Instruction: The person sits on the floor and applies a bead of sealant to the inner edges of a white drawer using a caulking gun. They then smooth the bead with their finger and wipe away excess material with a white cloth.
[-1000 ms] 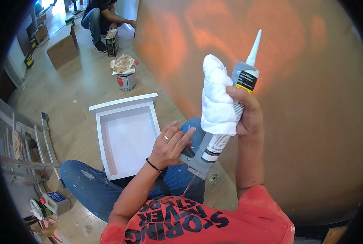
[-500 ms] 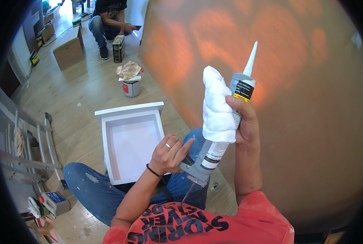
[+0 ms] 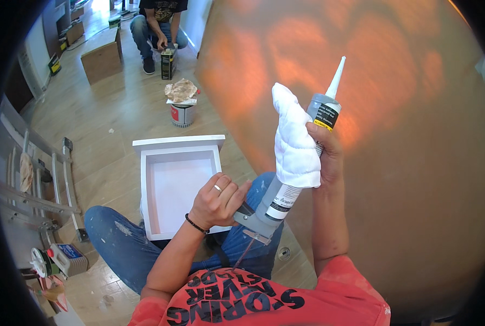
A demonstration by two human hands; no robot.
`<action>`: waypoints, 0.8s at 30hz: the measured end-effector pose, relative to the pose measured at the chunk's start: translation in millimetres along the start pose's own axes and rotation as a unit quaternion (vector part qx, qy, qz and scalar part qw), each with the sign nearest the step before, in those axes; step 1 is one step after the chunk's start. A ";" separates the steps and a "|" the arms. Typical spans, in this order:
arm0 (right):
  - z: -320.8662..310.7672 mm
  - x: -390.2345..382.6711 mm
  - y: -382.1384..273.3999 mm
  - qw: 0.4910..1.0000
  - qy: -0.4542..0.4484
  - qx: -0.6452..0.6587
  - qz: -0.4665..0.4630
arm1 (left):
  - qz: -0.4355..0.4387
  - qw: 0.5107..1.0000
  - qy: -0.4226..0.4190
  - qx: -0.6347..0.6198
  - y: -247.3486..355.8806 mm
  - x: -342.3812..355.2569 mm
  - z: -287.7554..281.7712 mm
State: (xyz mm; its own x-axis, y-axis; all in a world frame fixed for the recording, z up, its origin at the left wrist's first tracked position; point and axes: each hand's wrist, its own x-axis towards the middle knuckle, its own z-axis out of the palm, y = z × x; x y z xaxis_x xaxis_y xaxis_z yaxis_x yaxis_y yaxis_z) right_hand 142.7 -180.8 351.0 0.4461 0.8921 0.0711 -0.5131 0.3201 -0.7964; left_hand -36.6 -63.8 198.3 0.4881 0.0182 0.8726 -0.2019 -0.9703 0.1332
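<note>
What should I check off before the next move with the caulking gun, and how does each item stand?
1. Left hand gripping the caulking gun at its handle end: ok.
2. Right hand steadying the sealant cartridge: ok, thumb near its front.
3. Nozzle pointed away from the white drawer: ok, it points up and to the right.
4. White cloth clear of the nozzle tip: ok, it lies along the cartridge, below the tip.
5. Nozzle tip open: cannot tell, too small.
6. Plunger rod clear of the red shirt: cannot tell.
</note>
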 end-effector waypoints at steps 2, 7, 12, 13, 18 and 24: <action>1.5 2.3 0.7 1.000 -0.029 0.011 0.001 | 0.003 1.000 -0.010 0.015 -0.7 0.3 -4.8; 18.8 4.5 4.5 1.000 -0.006 0.008 -0.004 | -0.001 0.999 -0.018 0.033 -2.5 0.2 -13.5; 26.6 2.2 -1.8 0.997 0.027 -0.066 -0.036 | -0.039 0.997 -0.038 0.061 7.2 -3.6 -6.3; 40.9 -2.2 -3.7 0.994 0.044 -0.087 -0.044 | -0.067 0.995 -0.055 0.058 16.7 -3.0 -4.2; 49.5 -22.0 -38.8 0.955 0.045 -0.285 -0.061 | -0.155 0.974 -0.088 -0.142 28.1 1.2 -29.3; 62.9 -33.8 -44.8 0.772 -0.019 -0.630 -0.078 | -0.400 0.735 0.147 -0.527 -26.4 31.9 -100.2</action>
State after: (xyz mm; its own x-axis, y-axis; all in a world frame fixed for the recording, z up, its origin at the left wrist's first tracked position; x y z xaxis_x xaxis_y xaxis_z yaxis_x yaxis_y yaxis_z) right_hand 104.5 -205.3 422.1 0.3970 0.8901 0.2236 0.6761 -0.1189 -0.7272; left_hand -100.8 -13.5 269.7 0.6360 0.6830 0.3591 -0.5711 0.1036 0.8143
